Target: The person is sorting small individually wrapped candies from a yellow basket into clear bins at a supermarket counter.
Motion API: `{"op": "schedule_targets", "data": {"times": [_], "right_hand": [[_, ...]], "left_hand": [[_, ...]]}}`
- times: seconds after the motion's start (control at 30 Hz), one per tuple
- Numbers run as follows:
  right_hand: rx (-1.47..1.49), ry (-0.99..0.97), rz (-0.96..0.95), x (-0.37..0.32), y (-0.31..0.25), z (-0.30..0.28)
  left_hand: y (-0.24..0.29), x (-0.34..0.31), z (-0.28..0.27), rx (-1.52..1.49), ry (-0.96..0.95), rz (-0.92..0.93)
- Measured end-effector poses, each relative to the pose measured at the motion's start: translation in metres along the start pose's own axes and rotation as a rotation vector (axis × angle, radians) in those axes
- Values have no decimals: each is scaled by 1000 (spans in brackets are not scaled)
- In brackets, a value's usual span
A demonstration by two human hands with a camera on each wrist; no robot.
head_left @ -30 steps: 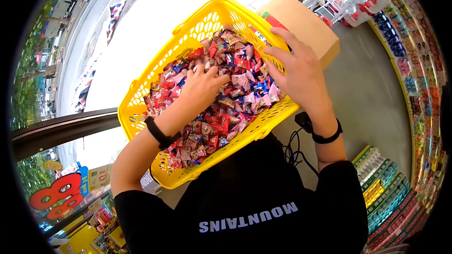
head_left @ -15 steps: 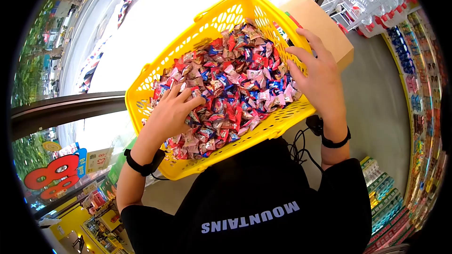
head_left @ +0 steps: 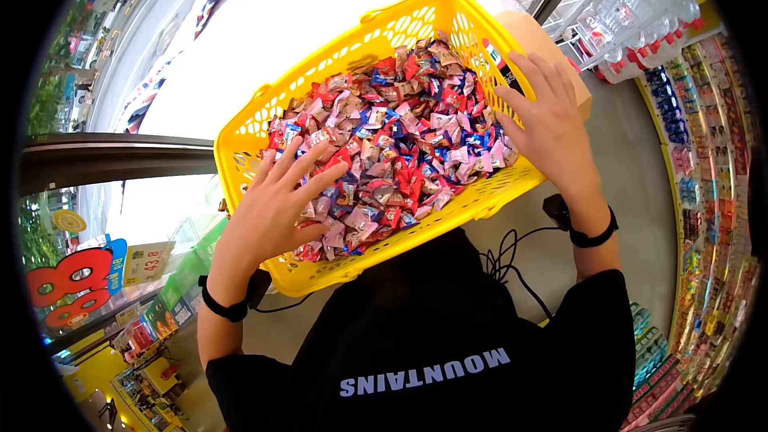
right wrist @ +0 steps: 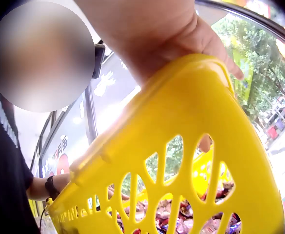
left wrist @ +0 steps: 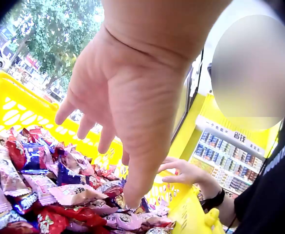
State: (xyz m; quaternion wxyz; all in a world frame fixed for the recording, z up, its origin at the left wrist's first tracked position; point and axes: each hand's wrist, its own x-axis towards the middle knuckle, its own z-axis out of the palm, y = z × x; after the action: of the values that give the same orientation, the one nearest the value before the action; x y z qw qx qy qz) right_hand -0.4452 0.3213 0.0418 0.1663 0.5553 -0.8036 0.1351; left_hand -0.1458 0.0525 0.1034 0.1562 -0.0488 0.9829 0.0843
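A yellow plastic basket (head_left: 330, 275) with cut-out holes holds a heap of small wrapped candies (head_left: 400, 136) in red, pink and blue. My left hand (head_left: 276, 204) is over the near left part of the basket, fingers spread and nothing in it. In the left wrist view its thumb (left wrist: 140, 187) points down close over the candies. At the basket's right end, my right hand (head_left: 552, 124) rests across the rim, fingers loosely extended. Through a hole in the right wrist view, a fingertip (right wrist: 205, 143) shows inside the basket wall.
A brown cardboard box (head_left: 578, 88) stands beyond the basket's right end. Shelves of packaged goods (head_left: 716, 192) line the right side, with bottled water (head_left: 640, 16) farther back. A dark door frame (head_left: 120, 162) runs to the left. Black cables (head_left: 512, 260) hang by the right wrist.
My left hand has come out of the candy heap and moved towards the basket's near left, its fingers spreading. My right hand stays at the right rim while the head view shifts.
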Motion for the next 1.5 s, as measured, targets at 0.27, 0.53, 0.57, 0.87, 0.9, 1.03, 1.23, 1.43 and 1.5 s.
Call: {"op": "schedule_targets", "data": {"times": [0.27,0.53,0.57,0.87,0.9,1.03,1.23,1.43,1.5], "right_hand": [[299,-253,-275,63,-54,-24],[-134,-708,-213,84,-54,112],[-161,-714,-173,86,-59,116],[-182,-616,-189,82,-61,133],[-190,-577,-201,81,-62,134],[-332,-598,-214,90,-62,146],[-145,-886,-130,137,-80,90],[377,-563,-241,128,-168,-14],[490,-422,-349,106,-205,-29]], "left_hand": [[-38,-61,37,-33,342,-152],[-47,-97,85,-186,567,-188],[-48,-99,86,-194,578,-185],[-52,-102,108,-352,682,-175],[-52,-102,108,-351,678,-179],[-51,-101,108,-345,684,-169],[-55,-104,112,-337,702,-153],[-51,-113,103,-330,776,-74],[-45,-114,96,-344,819,-43]]}}
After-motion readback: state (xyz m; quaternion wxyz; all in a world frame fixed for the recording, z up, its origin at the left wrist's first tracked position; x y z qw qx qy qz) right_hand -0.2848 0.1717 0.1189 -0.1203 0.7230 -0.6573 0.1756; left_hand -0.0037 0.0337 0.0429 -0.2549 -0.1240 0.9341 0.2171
